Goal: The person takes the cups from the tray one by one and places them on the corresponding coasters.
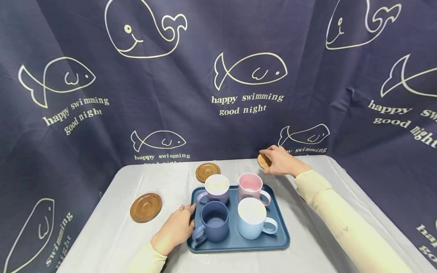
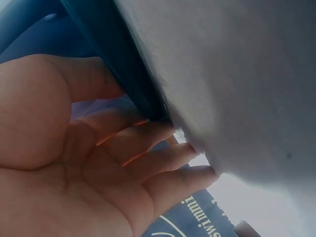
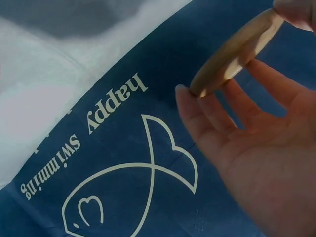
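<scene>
My right hand (image 1: 282, 161) holds a round wooden coaster (image 1: 264, 161) by its edges, tilted up above the table's back edge. In the right wrist view the coaster (image 3: 234, 54) is between the thumb and the fingertips of the hand (image 3: 266, 133). My left hand (image 1: 175, 227) rests against the left side of a blue tray (image 1: 235, 244). The left wrist view has this hand (image 2: 98, 158) with its thumb and fingers loosely extended at the tray's edge (image 2: 118, 54). On the tray stand a purple mug (image 1: 222, 196), a pink mug (image 1: 244, 194), a dark blue mug (image 1: 218, 227) and a light blue mug (image 1: 249, 227).
One wooden coaster (image 1: 208, 172) lies behind the tray, near the purple mug. Another coaster (image 1: 146, 207) is on the table's left side, beyond my left hand. The table has a white cloth (image 1: 112, 227). A dark blue patterned curtain (image 1: 198, 125) hangs behind and around it.
</scene>
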Demonstrator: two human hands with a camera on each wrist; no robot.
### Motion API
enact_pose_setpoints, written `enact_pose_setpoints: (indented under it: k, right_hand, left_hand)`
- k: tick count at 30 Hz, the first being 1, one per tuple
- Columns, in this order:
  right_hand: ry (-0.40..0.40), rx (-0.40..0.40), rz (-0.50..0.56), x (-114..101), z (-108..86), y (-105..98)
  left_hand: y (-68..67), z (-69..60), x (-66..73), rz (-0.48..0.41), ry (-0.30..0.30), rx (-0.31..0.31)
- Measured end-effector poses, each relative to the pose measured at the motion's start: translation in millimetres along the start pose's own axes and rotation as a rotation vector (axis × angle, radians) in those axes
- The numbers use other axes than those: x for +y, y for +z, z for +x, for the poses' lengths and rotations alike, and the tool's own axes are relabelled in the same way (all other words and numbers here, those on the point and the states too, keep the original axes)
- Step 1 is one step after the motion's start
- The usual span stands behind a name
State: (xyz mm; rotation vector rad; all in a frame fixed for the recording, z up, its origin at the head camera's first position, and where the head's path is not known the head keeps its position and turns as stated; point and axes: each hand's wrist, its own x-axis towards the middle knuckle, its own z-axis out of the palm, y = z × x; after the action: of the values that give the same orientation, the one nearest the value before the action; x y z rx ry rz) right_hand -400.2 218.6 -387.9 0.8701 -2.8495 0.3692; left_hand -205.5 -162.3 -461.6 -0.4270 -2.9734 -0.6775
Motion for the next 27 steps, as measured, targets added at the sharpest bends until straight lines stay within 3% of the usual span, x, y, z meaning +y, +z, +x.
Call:
enact_pose_setpoints:
  k: [12, 27]
  right_hand:
    - [-0.018, 0.022, 0.042, 8.7, 23.8, 24.2]
    - [-0.062, -0.087, 0.072, 4.3, 40.3, 54.1]
  left_hand:
    - [0.0, -0.9, 0.9, 0.002, -0.001, -0.002]
    - [1.6, 0.3, -2.0, 0.006, 0.018, 0.005]
